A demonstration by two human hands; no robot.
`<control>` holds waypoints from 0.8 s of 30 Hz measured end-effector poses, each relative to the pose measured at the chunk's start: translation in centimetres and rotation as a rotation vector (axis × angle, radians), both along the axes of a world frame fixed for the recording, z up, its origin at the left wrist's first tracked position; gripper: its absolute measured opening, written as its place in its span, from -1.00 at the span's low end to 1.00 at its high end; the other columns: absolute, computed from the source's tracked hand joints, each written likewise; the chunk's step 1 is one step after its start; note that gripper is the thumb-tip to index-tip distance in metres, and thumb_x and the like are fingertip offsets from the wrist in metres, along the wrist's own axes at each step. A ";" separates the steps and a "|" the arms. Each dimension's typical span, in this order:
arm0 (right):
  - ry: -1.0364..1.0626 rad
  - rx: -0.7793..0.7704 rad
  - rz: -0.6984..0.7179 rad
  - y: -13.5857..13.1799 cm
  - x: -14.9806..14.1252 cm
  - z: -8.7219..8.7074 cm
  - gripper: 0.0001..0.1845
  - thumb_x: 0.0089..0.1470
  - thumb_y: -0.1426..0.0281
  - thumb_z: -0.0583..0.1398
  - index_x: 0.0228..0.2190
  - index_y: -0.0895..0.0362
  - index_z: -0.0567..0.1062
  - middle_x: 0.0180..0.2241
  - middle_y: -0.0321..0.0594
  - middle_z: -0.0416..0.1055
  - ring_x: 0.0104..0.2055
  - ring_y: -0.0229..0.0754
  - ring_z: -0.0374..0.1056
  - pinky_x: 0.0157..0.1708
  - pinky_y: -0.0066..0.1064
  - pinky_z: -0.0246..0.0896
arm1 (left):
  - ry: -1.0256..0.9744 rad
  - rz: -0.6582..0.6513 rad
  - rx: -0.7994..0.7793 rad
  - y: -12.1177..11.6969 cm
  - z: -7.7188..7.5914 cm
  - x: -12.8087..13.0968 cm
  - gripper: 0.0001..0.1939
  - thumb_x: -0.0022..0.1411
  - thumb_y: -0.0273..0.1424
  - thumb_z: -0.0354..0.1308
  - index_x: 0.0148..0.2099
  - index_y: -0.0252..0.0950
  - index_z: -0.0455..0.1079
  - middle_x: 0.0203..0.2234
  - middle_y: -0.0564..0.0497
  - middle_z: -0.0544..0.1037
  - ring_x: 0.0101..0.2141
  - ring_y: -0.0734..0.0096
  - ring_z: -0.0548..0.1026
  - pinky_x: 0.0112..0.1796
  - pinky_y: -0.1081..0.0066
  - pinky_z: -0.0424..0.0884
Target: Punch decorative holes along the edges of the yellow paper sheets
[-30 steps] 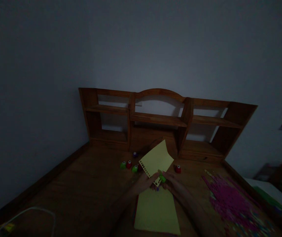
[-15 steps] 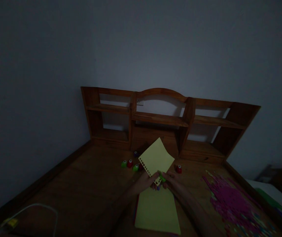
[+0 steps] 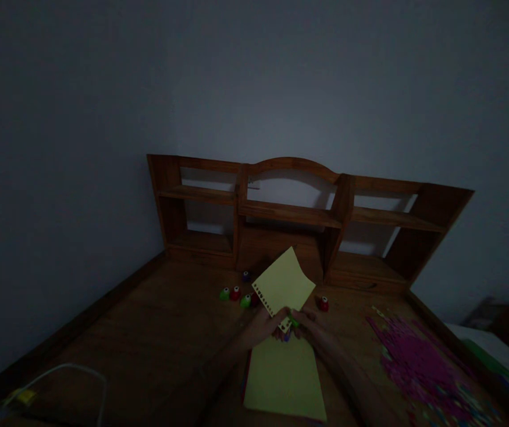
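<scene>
My left hand [image 3: 261, 325] is closed on the lower corner of a yellow sheet of paper [image 3: 283, 279], which stands tilted and has a row of small punched holes along its left edge. Against that corner, my right hand [image 3: 311, 322] grips a small green craft punch [image 3: 294, 321]. The left thumb reaches close to the punch; whether it presses on it I cannot tell. Something purple [image 3: 287, 336] shows below the fingers, its kind unclear. Under both hands, nearer to me, lies a stack of yellow paper [image 3: 285, 379].
More punches, including a green one [image 3: 225, 293], a red one [image 3: 235, 293] and a dark one [image 3: 245, 276], stand left of the sheet. Another red punch [image 3: 324, 303] is at right. Pink clutter [image 3: 419, 362] spreads far right; a wooden shelf [image 3: 288, 210] backs the desk. A white cable [image 3: 67, 366] lies front left.
Both hands stay at the sheet's corner with the green punch. The sheet has tipped slightly, and less of the punch shows between the fingers. The view has shifted a little.
</scene>
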State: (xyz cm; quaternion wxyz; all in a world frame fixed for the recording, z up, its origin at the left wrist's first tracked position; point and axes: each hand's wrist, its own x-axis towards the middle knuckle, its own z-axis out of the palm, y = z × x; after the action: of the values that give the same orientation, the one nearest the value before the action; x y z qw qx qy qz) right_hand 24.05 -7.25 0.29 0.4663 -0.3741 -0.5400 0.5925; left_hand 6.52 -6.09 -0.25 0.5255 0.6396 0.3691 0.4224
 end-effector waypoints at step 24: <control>-0.063 -0.042 -0.060 -0.1 0.0 0.2 -0.46 -0.13 -0.06 0.36 -0.41 0.19 0.55 -0.49 -0.14 0.51 -0.54 -0.23 0.31 -0.54 -0.41 0.09 | -0.012 -0.001 0.021 -0.4 0.8 -0.1 -0.55 0.26 0.01 0.05 -0.38 -0.31 0.37 -0.63 -0.03 0.45 -0.66 0.42 0.37 -0.59 0.41 0.29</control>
State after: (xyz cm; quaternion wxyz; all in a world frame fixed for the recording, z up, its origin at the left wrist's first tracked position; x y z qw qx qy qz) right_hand 24.01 -7.37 0.48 0.4585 -0.4182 -0.5306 0.5773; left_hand 6.37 -6.53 0.54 0.5209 0.6429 0.3613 0.4299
